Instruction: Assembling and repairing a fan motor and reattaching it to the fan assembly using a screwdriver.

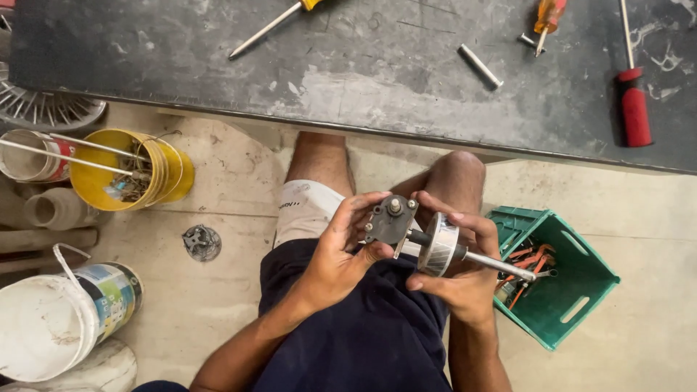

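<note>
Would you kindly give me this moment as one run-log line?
left hand: holds dark gearbox plate | right hand: grips silver rotor on shaft | beside: green crate

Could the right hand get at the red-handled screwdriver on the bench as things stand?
Probably not at once: the right hand is full, gripping the rotor on its shaft. The red-handled screwdriver itself lies uncovered on the bench.

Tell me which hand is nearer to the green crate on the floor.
Right. The right hand holds the motor rotor just left of the green crate, nearly beside its rim. The left hand grips the dark gearbox, farther left.
</note>
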